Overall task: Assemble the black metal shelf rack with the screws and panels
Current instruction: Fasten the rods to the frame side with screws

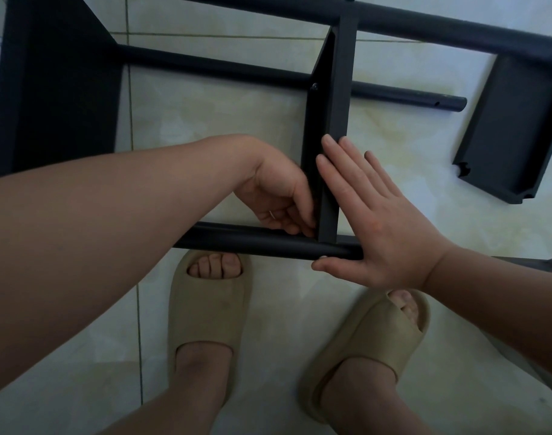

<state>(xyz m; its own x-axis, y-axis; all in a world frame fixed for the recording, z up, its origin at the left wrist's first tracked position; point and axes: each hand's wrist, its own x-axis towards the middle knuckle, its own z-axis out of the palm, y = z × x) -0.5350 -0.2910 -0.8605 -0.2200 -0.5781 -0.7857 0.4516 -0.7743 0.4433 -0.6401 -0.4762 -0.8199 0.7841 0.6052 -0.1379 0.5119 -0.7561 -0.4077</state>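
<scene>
The black metal shelf rack lies on its side on the tiled floor. Its middle shelf panel [329, 127] stands edge-on between a near round tube [252, 241] and farther tubes [205, 65]. My left hand [281, 199] reaches in at the joint of panel and near tube, fingers curled there; a small silvery glint shows at the fingers, and what they hold is hidden. My right hand [375, 215] lies flat and open against the panel's right face, thumb under the near tube. A screw head [315, 86] sits on the panel higher up.
A loose black shelf panel [513, 130] lies on the floor at the right. A large dark panel [58, 89] of the rack fills the upper left. My two feet in beige slippers [208, 312] stand just below the near tube.
</scene>
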